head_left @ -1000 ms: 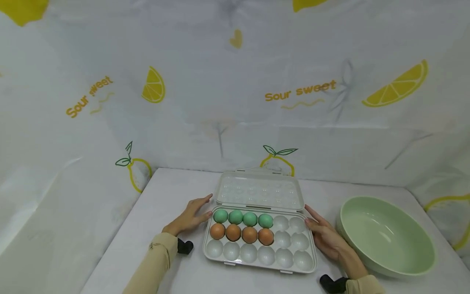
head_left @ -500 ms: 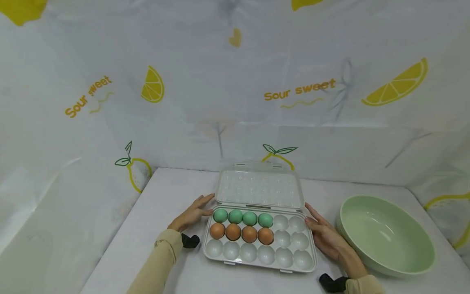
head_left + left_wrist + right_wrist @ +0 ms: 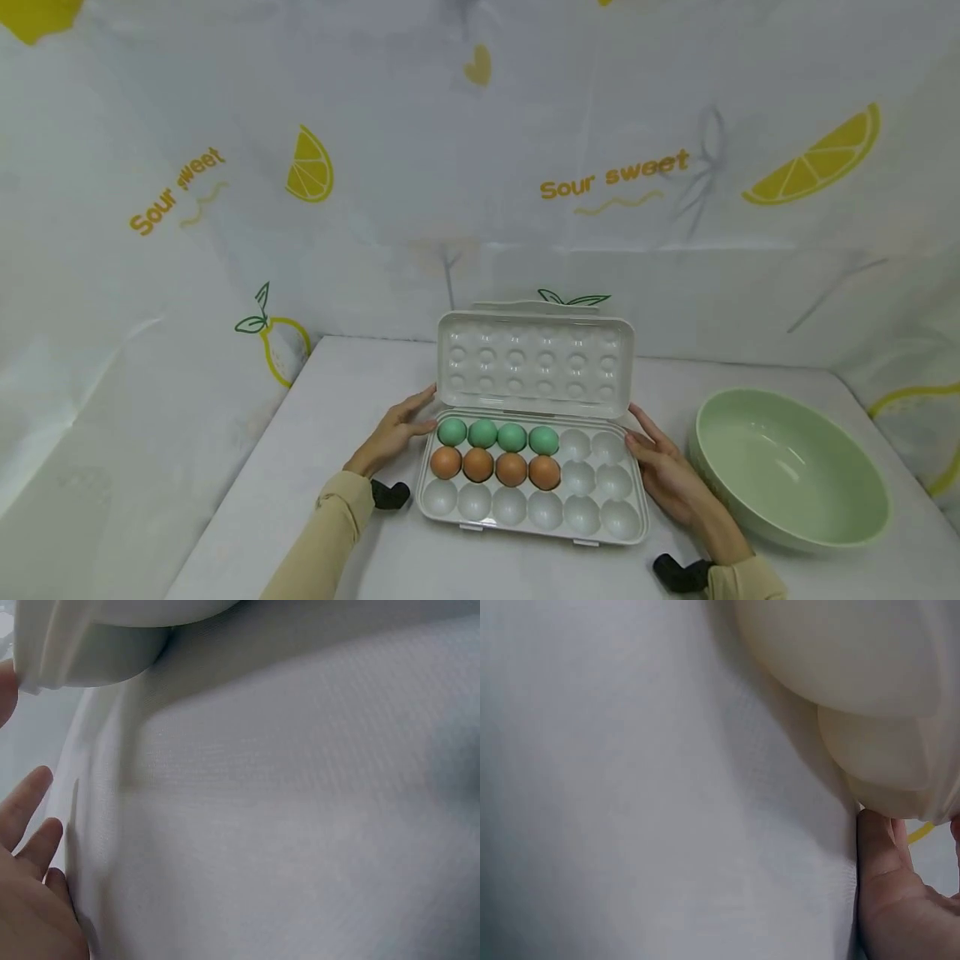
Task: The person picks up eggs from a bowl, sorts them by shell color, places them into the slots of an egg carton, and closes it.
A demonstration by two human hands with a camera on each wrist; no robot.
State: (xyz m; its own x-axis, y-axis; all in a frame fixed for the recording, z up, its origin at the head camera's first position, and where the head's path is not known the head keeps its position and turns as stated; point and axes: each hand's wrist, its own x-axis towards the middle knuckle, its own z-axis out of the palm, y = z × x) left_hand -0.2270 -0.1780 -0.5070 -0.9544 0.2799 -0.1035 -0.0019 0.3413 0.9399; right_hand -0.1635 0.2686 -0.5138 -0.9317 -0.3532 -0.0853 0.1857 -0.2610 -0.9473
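Eggs, four green and four brown, fill tray; relaxed fingers flank it.

White egg tray with dimpled lid: four green eggs in the back row, four brown eggs in the middle row. Pale green bowl. White table. White backdrop printed with yellow lemons and orange "Sour sweet" lettering. Beige sleeves.
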